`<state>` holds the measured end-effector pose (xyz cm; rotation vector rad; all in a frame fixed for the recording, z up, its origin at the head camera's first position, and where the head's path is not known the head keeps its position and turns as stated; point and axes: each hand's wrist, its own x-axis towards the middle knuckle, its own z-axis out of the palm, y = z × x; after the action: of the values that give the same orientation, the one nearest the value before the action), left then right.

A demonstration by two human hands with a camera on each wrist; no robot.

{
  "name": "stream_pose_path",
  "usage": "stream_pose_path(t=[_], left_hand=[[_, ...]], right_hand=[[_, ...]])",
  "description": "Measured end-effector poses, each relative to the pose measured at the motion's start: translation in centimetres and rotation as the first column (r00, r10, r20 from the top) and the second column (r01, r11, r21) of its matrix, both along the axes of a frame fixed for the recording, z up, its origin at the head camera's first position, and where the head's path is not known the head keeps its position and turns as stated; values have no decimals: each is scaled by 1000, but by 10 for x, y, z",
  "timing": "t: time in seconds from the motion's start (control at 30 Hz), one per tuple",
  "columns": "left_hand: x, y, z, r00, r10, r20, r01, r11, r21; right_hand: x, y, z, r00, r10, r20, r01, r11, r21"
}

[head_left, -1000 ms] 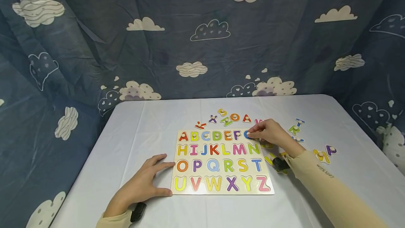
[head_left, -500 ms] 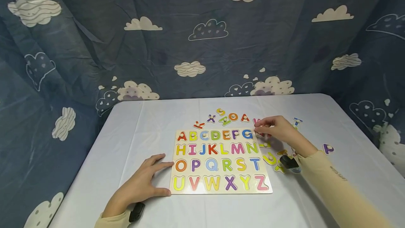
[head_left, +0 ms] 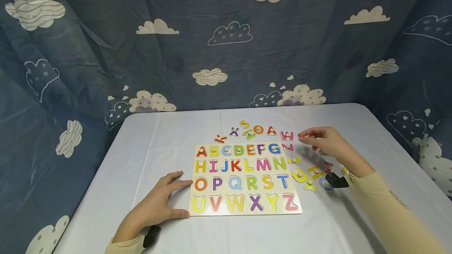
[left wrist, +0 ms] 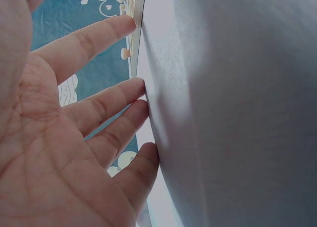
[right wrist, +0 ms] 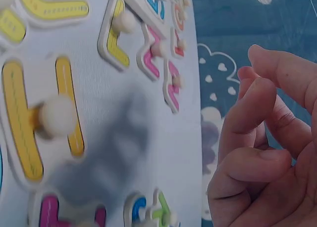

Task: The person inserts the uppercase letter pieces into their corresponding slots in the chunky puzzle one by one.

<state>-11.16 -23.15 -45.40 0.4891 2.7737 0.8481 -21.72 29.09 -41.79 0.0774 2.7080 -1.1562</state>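
Note:
A wooden alphabet puzzle board (head_left: 226,194) lies on the white table. Knobbed letter pieces fill its top row from A to the blue G (head_left: 274,149); the lower rows show printed slots. My left hand (head_left: 155,203) rests at the board's left side, fingertips and thumb touching the edge. The left wrist view shows those fingers (left wrist: 99,108) extended. Over the table, right of a pink W piece (head_left: 287,136), my right hand (head_left: 326,144) hovers with loosely bent fingers and nothing between them. A yellow H piece (right wrist: 22,118) lies below it in the right wrist view.
Loose letters lie behind the board, including a red K (head_left: 220,139), orange O (head_left: 258,129) and red A (head_left: 271,130). More lie to its right, among them a yellow U (head_left: 299,175) and a blue round letter (head_left: 325,184) partly behind the wrist camera. A cloud-patterned curtain (head_left: 197,58) hangs behind the table.
My right hand has let go of the blue G, which sits in the top row, and has moved right, off the board. My left hand keeps its place at the board's edge.

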Motion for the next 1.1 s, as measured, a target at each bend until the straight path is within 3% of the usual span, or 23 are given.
stream_pose_path(t=[0.43, 0.7, 1.1], left_hand=[[2, 0, 0, 1000, 2, -1, -2, 1000, 5], [2, 0, 0, 1000, -2, -13, 2, 1000, 3], [2, 0, 1, 1000, -6, -17, 6, 1000, 8]], right_hand=[[17, 27, 5, 998, -66, -5, 66, 998, -8], [42, 30, 0, 996, -92, -17, 92, 996, -3], [82, 18, -24, 984, -176, -31, 177, 984, 34]])
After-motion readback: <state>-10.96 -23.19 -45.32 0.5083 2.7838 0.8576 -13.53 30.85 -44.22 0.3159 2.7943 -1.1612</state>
